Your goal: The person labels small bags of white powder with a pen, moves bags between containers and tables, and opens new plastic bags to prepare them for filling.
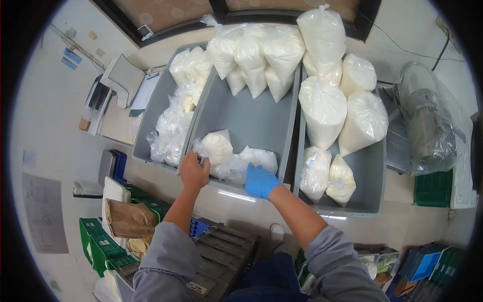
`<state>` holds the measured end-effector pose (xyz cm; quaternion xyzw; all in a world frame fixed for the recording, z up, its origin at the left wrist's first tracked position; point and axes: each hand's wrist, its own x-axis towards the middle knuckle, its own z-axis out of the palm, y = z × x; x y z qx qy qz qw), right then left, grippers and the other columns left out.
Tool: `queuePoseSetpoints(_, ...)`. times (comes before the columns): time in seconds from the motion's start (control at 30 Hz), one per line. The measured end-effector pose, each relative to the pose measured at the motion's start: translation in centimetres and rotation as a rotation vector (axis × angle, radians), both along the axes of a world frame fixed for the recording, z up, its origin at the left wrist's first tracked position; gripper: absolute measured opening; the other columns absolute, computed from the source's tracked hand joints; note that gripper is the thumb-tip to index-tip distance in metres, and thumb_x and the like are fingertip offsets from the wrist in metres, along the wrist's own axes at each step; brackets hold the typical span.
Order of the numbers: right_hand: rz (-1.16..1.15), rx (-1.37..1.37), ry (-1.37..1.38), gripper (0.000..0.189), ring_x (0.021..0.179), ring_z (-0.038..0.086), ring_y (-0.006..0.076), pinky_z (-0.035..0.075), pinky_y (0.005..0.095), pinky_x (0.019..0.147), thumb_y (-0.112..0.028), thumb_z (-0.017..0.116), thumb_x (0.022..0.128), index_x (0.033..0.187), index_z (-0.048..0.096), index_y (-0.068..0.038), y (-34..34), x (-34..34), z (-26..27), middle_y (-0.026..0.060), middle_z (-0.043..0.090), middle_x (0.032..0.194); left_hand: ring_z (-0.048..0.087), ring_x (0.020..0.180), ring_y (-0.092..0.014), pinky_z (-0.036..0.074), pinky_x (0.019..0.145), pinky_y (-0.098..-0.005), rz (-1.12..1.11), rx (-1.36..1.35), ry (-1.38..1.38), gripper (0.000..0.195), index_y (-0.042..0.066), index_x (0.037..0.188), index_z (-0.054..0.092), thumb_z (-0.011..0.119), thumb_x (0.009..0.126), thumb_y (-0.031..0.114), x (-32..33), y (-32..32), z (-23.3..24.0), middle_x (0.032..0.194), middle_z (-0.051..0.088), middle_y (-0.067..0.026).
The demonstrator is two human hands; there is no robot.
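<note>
At the near end of the middle grey plastic bin (260, 117), my bare left hand (194, 170) pinches the gathered plastic neck of a clear bag of off-white powder (217, 147). My right hand (261, 182), in a blue disposable glove, touches the crumpled clear plastic bag (232, 168) beside it. Its fingertips are partly hidden, so its grip is unclear. Just beyond the glove lies another small white bag (264, 157). Larger knotted bags of white powder (285, 47) are stacked at the far end of this bin.
The left grey bin (145, 141) holds many small powder bags. Big full bags (322, 111) fill much of the right grey bin (364, 192). A plastic-wrapped machine (430, 120) stands at right, a white scale-like device (122, 81) at left. Dark stacked crates (222, 256) sit near my legs.
</note>
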<state>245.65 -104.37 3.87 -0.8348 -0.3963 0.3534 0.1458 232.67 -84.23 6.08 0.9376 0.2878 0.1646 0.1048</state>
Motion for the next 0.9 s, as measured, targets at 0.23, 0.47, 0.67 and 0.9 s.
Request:
queuePoseSetpoints(0.23, -0.093, 0.133, 0.054, 0.057, 0.107, 0.065, 0.0457, 0.053, 0.0488, 0.095, -0.025, 0.057, 0.092, 0.137, 0.048, 0.009, -2.5, -2.5, 3.8, 0.0305, 0.063, 0.120, 0.059, 0.103, -0.042, 0.048, 0.086, -0.0503, -0.039, -0.118, 0.028, 0.045, -0.002, 0.115, 0.053, 0.071, 0.082, 0.022, -0.5, 0.1, 1.1, 0.109, 0.060, -0.0204)
queuePoseSetpoints(0.47, 0.005, 0.774, -0.416, 0.039, 0.113, 0.062, 0.0387, 0.050, 0.0436, 0.099, -0.022, 0.069, 0.087, 0.120, 0.065, -0.002, -12.0, -9.1, 4.7, 0.0190, 0.064, 0.124, 0.056, 0.118, -0.041, 0.045, 0.102, -0.0464, -0.350, -0.184, 0.365, 0.054, 0.000, 0.125, 0.057, 0.073, 0.084, 0.030, -6.5, -3.3, 9.1, 0.123, 0.060, -0.0218)
queuePoseSetpoints(0.67, -0.217, 0.644, -0.086, 0.031, 0.108, 0.064, 0.0373, 0.051, 0.0431, 0.095, -0.023, 0.072, 0.085, 0.112, 0.070, -0.008, -17.5, -15.0, 1.4, 0.0162, 0.067, 0.118, 0.059, 0.114, -0.037, 0.047, 0.099, -0.0457, -0.638, -0.402, 0.638, 0.046, 0.006, 0.129, 0.057, 0.066, 0.093, 0.032, -17.6, -10.6, 21.2, 0.122, 0.062, -0.0173)
queuePoseSetpoints(0.9, -0.308, 0.648, 0.246, 0.023, 0.097, 0.067, 0.0218, 0.051, 0.0336, 0.089, -0.016, 0.070, 0.088, 0.108, 0.073, -0.004, -18.2, -24.5, 4.7, 0.0080, 0.071, 0.102, 0.062, 0.109, -0.034, 0.052, 0.092, -0.0422, -0.583, -0.370, 0.294, 0.041, 0.008, 0.127, 0.060, 0.071, 0.091, 0.023, -39.7, -16.5, 33.2, 0.121, 0.064, -0.0139)
